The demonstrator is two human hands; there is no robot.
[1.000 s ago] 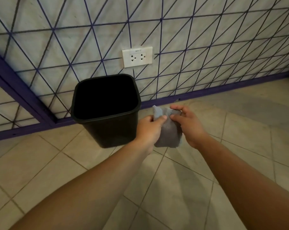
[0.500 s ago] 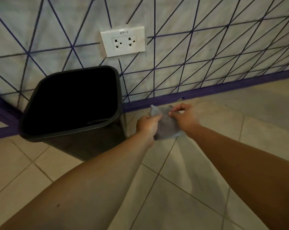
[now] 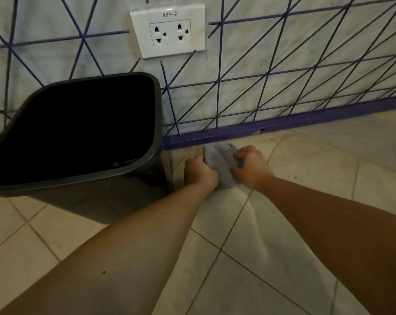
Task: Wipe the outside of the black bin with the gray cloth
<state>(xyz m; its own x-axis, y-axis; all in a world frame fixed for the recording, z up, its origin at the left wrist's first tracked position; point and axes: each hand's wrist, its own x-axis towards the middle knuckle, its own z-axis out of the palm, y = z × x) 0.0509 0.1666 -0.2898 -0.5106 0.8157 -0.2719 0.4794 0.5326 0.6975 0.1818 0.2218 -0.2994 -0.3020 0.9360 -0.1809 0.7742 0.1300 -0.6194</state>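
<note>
The black bin stands on the tiled floor at the left, against the wall, its open top dark inside. Just to its right I hold the gray cloth bunched between both hands, low near the floor and the purple baseboard. My left hand grips the cloth's left side, a short gap from the bin's right wall. On the cloth's right side, my right hand is closed. The cloth does not touch the bin.
A white double wall socket labelled 8PP-2 sits above the bin. The wall carries purple diagonal lines and a purple baseboard. Beige floor tiles spread to the right and toward me.
The view has come closer and lower to the bin and wall. Both hands, still gripping the cloth, have dropped toward the floor beside the bin's right side.
</note>
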